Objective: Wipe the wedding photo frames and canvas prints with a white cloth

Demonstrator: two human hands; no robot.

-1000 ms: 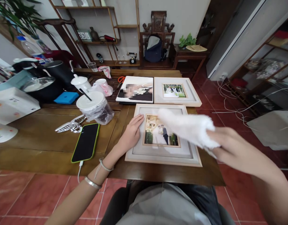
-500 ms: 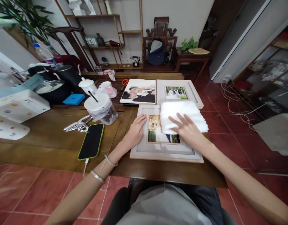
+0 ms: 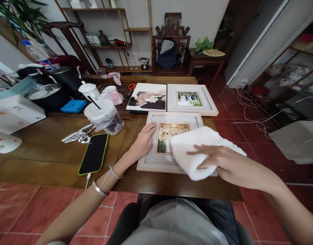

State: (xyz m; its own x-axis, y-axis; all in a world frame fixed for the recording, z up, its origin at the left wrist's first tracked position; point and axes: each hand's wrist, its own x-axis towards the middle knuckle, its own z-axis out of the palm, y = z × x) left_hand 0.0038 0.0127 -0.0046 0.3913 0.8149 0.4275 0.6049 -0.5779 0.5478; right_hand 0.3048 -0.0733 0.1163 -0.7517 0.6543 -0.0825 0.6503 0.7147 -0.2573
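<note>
A framed picture (image 3: pixel 160 166) with a pale border and light wood edge lies flat near the table's front edge. My left hand (image 3: pixel 144 141) rests along its left side, fingers stretched out and touching the frame. Over the frame's right part lies a folded white towel (image 3: pixel 197 134), which hides part of the photo and the right edge. My right hand (image 3: pixel 212 158) is closed on the towel's near part, the cloth curling up around the fingers. Behind are a second framed picture (image 3: pixel 210 102) and an unframed photo print (image 3: pixel 152 89).
Left of my arm lie a phone (image 3: pixel 94 153) with a cable, silver scissors (image 3: pixel 76 134) and a lidded drink cup (image 3: pixel 99 110) in plastic. Beyond stand a white teapot (image 3: pixel 88 90), a blue box (image 3: pixel 73 106) and a dark pot (image 3: pixel 46 100).
My right hand has gone from lying flat on the towel to gripping it. The towel has moved toward me and right, uncovering more of the photo. My left hand stays on the frame.
</note>
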